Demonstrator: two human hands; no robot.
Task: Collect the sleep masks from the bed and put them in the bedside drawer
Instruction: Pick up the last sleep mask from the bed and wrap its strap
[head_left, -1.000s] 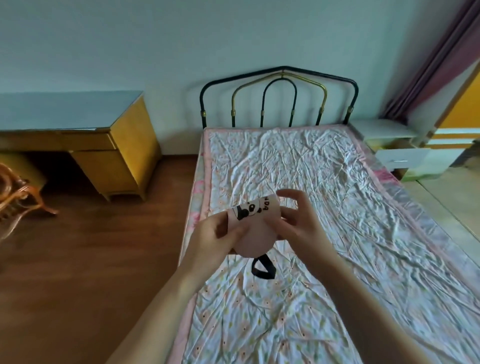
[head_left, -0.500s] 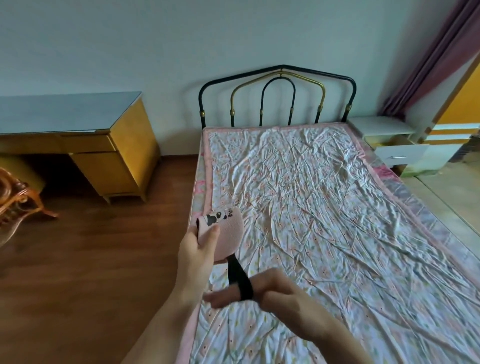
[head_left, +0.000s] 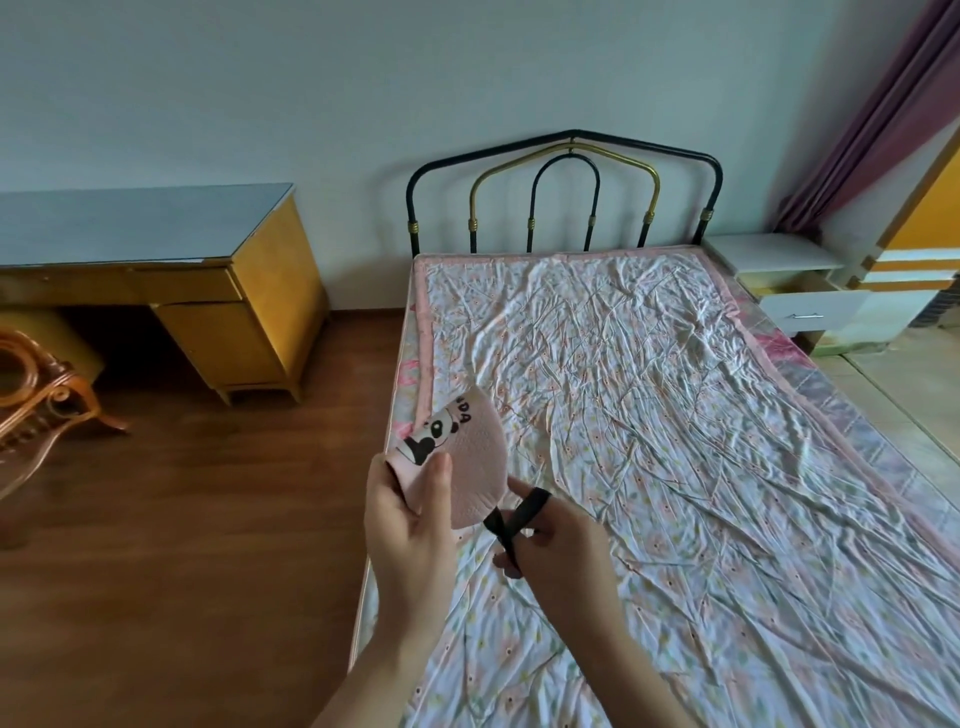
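A pink sleep mask (head_left: 470, 467) with a panda print is folded and held up over the left edge of the bed (head_left: 675, 415). My left hand (head_left: 410, 525) grips it, thumb across its front. Its black elastic strap (head_left: 511, 519) runs down to my right hand (head_left: 556, 540), looped over the forefinger and pinched in the curled fingers. The white bedside table (head_left: 774, 254) stands at the bed's far right corner, its top drawer (head_left: 810, 306) pulled open. No other sleep mask shows on the crumpled floral sheet.
A yellow desk (head_left: 234, 291) with a grey top stands against the wall on the left, a rattan chair (head_left: 36, 395) in front of it. Brown wood floor lies left of the bed. A metal headboard (head_left: 566, 197) and a purple curtain (head_left: 872, 114) are at the back.
My left hand has tilted the mask and kept it over the bed's left edge. My right hand came down off the mask, hooked the black strap and now pulls it taut.
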